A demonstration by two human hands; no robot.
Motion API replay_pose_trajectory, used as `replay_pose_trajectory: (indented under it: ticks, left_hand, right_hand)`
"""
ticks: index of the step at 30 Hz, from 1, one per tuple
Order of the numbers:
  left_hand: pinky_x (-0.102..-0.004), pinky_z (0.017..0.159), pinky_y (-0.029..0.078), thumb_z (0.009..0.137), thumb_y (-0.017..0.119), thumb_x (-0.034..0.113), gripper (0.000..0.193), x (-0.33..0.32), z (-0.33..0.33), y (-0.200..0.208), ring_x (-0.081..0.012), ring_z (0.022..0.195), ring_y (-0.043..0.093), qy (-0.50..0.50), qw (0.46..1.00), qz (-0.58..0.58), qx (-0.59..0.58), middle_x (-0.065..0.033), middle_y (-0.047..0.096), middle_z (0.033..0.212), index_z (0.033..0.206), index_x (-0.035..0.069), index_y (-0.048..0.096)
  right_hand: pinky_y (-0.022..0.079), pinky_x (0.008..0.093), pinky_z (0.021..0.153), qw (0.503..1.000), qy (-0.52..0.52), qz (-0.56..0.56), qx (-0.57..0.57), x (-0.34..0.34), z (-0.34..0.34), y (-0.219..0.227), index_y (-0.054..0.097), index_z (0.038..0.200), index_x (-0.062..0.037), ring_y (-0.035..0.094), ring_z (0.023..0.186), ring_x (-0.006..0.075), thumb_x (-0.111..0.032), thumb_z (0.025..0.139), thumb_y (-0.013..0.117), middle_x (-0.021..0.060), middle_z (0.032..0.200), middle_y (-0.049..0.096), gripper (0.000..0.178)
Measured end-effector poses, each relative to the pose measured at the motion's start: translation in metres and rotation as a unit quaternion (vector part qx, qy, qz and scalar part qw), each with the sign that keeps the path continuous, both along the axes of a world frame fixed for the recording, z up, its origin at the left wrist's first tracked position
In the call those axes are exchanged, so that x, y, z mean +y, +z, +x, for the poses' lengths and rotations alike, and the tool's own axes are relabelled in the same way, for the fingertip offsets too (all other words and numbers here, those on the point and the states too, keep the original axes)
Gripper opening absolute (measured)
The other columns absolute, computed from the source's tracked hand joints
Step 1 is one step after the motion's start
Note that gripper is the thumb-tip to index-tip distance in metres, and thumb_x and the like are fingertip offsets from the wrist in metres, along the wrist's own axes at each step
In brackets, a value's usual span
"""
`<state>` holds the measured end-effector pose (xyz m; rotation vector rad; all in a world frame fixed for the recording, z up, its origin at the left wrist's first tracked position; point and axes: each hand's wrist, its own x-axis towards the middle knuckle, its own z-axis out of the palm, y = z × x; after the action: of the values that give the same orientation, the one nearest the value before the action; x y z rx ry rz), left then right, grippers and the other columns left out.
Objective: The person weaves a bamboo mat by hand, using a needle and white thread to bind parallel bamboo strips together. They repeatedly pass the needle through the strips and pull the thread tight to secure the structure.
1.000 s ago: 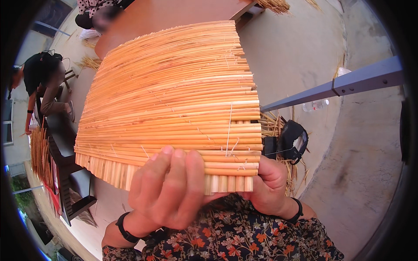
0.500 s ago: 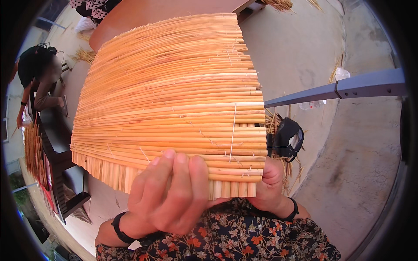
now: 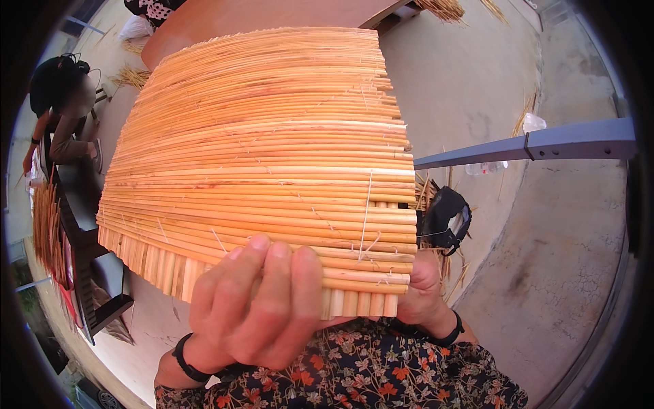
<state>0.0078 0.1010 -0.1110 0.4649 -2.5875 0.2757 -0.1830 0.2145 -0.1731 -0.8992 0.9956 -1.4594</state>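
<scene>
A broad mat of straw-coloured reed stalks (image 3: 266, 143) spreads out in front of me, its stalks running side to side and tied with thin white thread. Under its near edge a second layer of stalks (image 3: 146, 266) runs crosswise, its cut ends showing. My left hand (image 3: 255, 300) is closed over the near edge, fingers bent on top of the mat and thumb hidden. Around the near right corner, my right hand (image 3: 424, 286) grips from the side and below; most of its fingers are hidden behind the reeds. Loose thread ends stick up near the left fingertips.
Beyond the mat is a brown table (image 3: 272, 17). A blue-grey metal bar (image 3: 524, 146) comes in from the right, near a black strap-like item (image 3: 446, 219) and loose stalks. At left, a person (image 3: 65, 102) bends by a dark bench (image 3: 82, 252) with a reed bundle (image 3: 49, 228).
The mat has tipped slightly, its near left corner shifting left and its far edge a little lower in view. Both hands keep their hold and have moved slightly with it.
</scene>
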Motion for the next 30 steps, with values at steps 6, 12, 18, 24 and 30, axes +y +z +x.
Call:
replay_pose_trajectory:
  ticks: [6, 12, 18, 24, 30]
  left_hand:
    - [-0.0373, 0.07, 0.054, 0.097, 0.066, 0.056, 0.06, -0.001, 0.001, 0.002, -0.0313, 0.086, 0.071, -0.006, 1.0, -0.006, -0.01, -0.0135, 0.068, 0.099, 0.107, -0.003, 0.071]
    - [-0.0375, 0.071, 0.056, 0.097, 0.066, 0.055, 0.06, -0.002, 0.003, 0.0, -0.0319, 0.086, 0.071, -0.001, 1.0, -0.003, 0.001, -0.0143, 0.068, 0.099, 0.107, -0.004, 0.071]
    - [-0.0325, 0.075, 0.054, 0.104, 0.052, 0.047, 0.044, 0.001, -0.001, -0.003, -0.0225, 0.088, 0.07, 0.041, 0.999, -0.019, 0.031, -0.0039, 0.068, 0.095, 0.101, 0.009, 0.075]
    - [-0.0333, 0.075, 0.055, 0.105, 0.051, 0.047, 0.046, 0.0, 0.0, 0.001, -0.0233, 0.088, 0.07, 0.027, 0.999, -0.016, 0.002, -0.0052, 0.068, 0.095, 0.102, 0.008, 0.075]
    - [-0.0333, 0.076, 0.055, 0.105, 0.051, 0.048, 0.046, 0.001, 0.002, 0.0, -0.0233, 0.088, 0.069, 0.023, 1.0, -0.013, 0.004, -0.0049, 0.068, 0.095, 0.102, 0.008, 0.075]
  right_hand:
    - [0.047, 0.0238, 0.047, 0.999, -0.014, -0.038, 0.013, -0.005, 0.002, -0.003, 0.07, 0.116, 0.0119, 0.062, 0.052, 0.0094, 0.001, 0.098, 0.061, 0.0083, 0.07, 0.069, 0.023]
    - [0.046, 0.0261, 0.045, 0.999, 0.017, -0.018, -0.032, -0.004, 0.0, -0.001, 0.071, 0.111, 0.0135, 0.06, 0.049, 0.012, 0.006, 0.097, 0.059, 0.0094, 0.066, 0.066, 0.02]
    - [0.049, 0.0279, 0.05, 0.995, -0.019, -0.061, 0.071, -0.01, -0.003, -0.007, 0.074, 0.104, 0.01, 0.064, 0.054, 0.0147, 0.006, 0.093, 0.063, 0.0109, 0.067, 0.068, 0.016]
    - [0.053, 0.0277, 0.063, 0.991, -0.081, -0.064, 0.083, -0.015, 0.001, -0.013, 0.077, 0.104, 0.0046, 0.071, 0.071, 0.0164, -0.001, 0.091, 0.071, 0.0134, 0.086, 0.076, 0.015]
    - [0.052, 0.0258, 0.063, 0.994, -0.072, -0.061, 0.046, -0.014, 0.006, -0.009, 0.076, 0.109, 0.0059, 0.07, 0.073, 0.013, -0.006, 0.097, 0.07, 0.0122, 0.091, 0.077, 0.018]
